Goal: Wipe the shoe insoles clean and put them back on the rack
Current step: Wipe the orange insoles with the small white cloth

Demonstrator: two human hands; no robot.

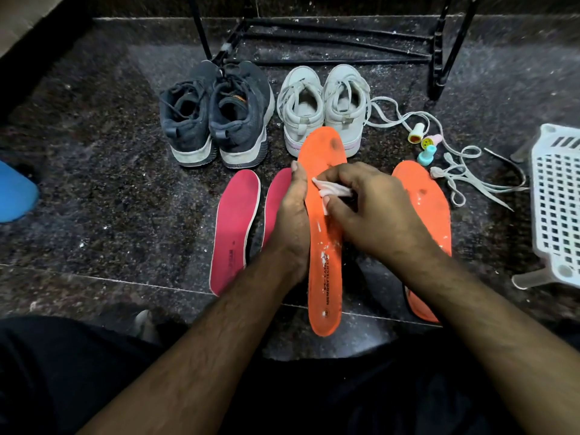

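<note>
orange insole point(324, 246): raised, white-flecked | second orange insole point(426, 215): floor | pink insoles point(233, 227): floor

The orange insole point(324, 246) reads "MEMORYTECH" near its heel (the pink insole's point(233, 227) print is illegible)

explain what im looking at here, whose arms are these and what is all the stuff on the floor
There is no machine: one camera worn on a person's head looks down at their own arms. The left hand holds an orange insole, and the right hand presses a small cloth against it. On the dark floor lie a second orange insole, two pink insoles, dark shoes, white shoes, loose laces and a white basket. A black rack stands behind.
</note>
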